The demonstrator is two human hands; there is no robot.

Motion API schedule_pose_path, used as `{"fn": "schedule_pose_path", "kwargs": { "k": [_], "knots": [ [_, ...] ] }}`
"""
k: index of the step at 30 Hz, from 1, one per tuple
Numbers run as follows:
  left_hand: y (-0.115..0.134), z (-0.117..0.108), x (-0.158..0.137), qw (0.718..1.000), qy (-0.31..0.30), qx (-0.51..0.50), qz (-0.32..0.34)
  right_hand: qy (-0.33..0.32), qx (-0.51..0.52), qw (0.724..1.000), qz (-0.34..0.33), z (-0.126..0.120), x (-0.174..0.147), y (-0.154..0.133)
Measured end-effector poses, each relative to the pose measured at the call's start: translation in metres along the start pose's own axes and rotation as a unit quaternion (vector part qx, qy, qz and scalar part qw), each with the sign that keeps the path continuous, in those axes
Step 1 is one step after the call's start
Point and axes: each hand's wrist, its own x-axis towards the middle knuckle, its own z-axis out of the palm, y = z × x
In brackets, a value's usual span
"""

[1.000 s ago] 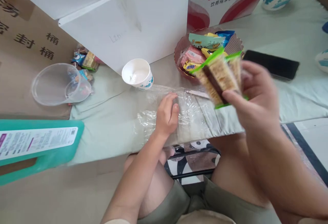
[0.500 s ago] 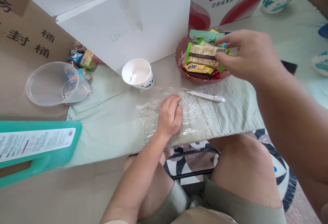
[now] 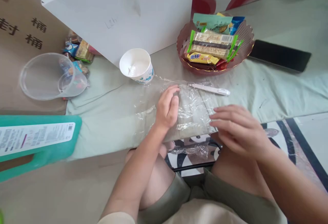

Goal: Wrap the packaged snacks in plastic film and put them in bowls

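My left hand [image 3: 166, 108] rests on edge on a sheet of clear plastic film [image 3: 192, 113], fingers slightly bent and thumb apart, holding nothing I can see. My right hand [image 3: 237, 128] hovers at the film's right edge, fingers stretched out and holding nothing. Just behind the film lies a slim white utility knife [image 3: 210, 89]. A pink ribbed glass bowl [image 3: 184, 65] behind it holds several wrapped snacks, with a packet of crackers [image 3: 214, 43] on top. To the left of the film stands a white paper cup [image 3: 137, 67].
A black phone [image 3: 280, 56] lies right of the bowl. White and red cartons [image 3: 115, 9] stand along the back. At left are a clear plastic tub [image 3: 47, 80], snack packets [image 3: 83, 51], a brown carton [image 3: 17, 60] and a green-framed board [image 3: 74, 138]. The table edge faces my knees.
My right hand has let go of the cracker packet in the bowl and come down to the film's right edge. My left hand stays on the film. The view has tilted down slightly.
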Motion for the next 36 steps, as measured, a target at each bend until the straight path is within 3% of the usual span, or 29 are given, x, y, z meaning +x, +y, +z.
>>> {"fn": "schedule_pose_path", "kwargs": {
  "k": [3,6,12,15,19,23,27,30,34,36],
  "knots": [
    [-0.007,-0.003,0.004,0.995,0.011,-0.09,-0.05,-0.072,-0.094,0.992,0.053,0.012,-0.055,-0.017],
    [-0.014,-0.004,0.01,0.975,0.038,-0.182,-0.123,-0.121,-0.146,0.979,0.079,0.025,-0.077,-0.022],
    [-0.013,-0.012,0.02,0.919,0.083,-0.316,-0.219,-0.078,-0.083,0.992,-0.052,0.047,-0.034,-0.014],
    [-0.013,-0.026,0.022,0.901,0.1,-0.348,-0.238,-0.042,0.009,0.997,-0.063,0.047,-0.014,-0.013],
    [-0.023,-0.051,0.023,0.89,0.103,-0.362,-0.258,0.022,0.175,0.984,0.032,0.043,-0.01,-0.014],
    [-0.029,-0.074,0.019,0.889,0.072,-0.36,-0.273,0.137,0.316,0.921,0.184,0.05,-0.015,-0.01],
    [-0.015,-0.102,-0.006,0.936,0.012,-0.283,-0.208,0.23,0.365,0.851,0.299,0.06,-0.01,-0.01],
    [0.002,-0.123,-0.03,0.971,-0.122,-0.187,-0.09,0.287,0.38,0.799,0.367,0.062,0.0,-0.01],
    [0.019,-0.128,-0.05,0.944,-0.289,-0.124,0.097,0.379,0.371,0.727,0.437,0.058,0.01,0.003],
    [0.026,-0.118,-0.055,0.928,-0.344,-0.051,0.132,0.416,0.365,0.691,0.465,0.055,0.011,0.013]
  ]
}}
